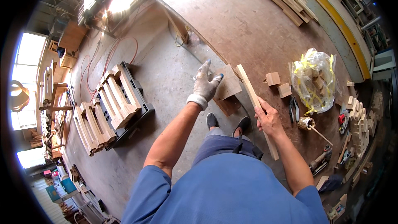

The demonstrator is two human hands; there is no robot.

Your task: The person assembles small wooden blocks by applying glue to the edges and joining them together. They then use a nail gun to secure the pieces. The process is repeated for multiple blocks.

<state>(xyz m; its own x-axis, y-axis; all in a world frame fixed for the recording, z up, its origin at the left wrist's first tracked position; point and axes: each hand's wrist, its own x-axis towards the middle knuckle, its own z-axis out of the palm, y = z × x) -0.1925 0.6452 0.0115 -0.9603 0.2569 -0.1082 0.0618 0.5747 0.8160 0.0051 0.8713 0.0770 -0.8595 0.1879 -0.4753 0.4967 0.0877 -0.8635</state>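
My right hand (270, 117), bare, is closed around a long pale wooden strip (250, 88) near its middle. The strip slants from the workbench's edge back toward my body. My left hand (205, 84) wears a whitish work glove with blue fingertips; its fingers are spread and nothing is in it. Just beyond that hand, a square wooden block (228, 86) sits at the bench corner, partly hidden by the glove. Two small wooden blocks (273, 79) lie on the bench to the right of the strip, close to a pair of pliers (294, 110).
The brown workbench (244, 25) carries a clear plastic bag (314, 81) with yellow ties, a glue pot (306, 123) with a stick, and stacked wood pieces (360, 118). Jointed wooden parts (110, 99) rest on a black pallet (145, 108) at left. Red hoses (112, 52) cross the floor.
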